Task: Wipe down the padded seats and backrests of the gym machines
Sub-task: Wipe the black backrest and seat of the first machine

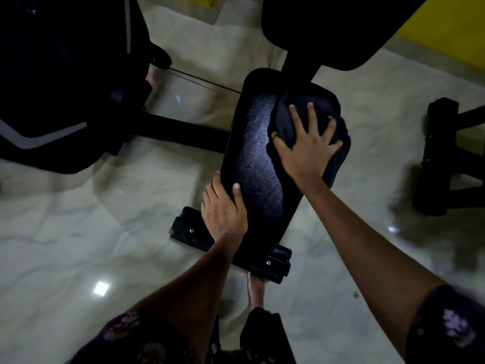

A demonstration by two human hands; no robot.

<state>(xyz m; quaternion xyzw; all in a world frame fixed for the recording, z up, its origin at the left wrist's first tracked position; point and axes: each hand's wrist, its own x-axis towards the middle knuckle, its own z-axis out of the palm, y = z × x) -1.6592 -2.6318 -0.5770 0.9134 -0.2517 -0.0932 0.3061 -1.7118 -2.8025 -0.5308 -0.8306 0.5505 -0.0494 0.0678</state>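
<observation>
A person's right hand (pixel 308 143) lay flat, fingers spread, pressing a dark cloth (pixel 315 114) onto the far right part of a black padded seat (pixel 252 164). The left hand (pixel 223 210) gripped the seat's near left edge, thumb on top and fingers curled over the side. Pale marble floor (pixel 78 232) lay open on the left and right of the seat, with a dark machine frame (pixel 65 74) at far left and a black stand (pixel 443 153) at right. The seat's leather-grain cover shone where light struck it. A dark backrest (pixel 341 27) rose beyond it.
</observation>
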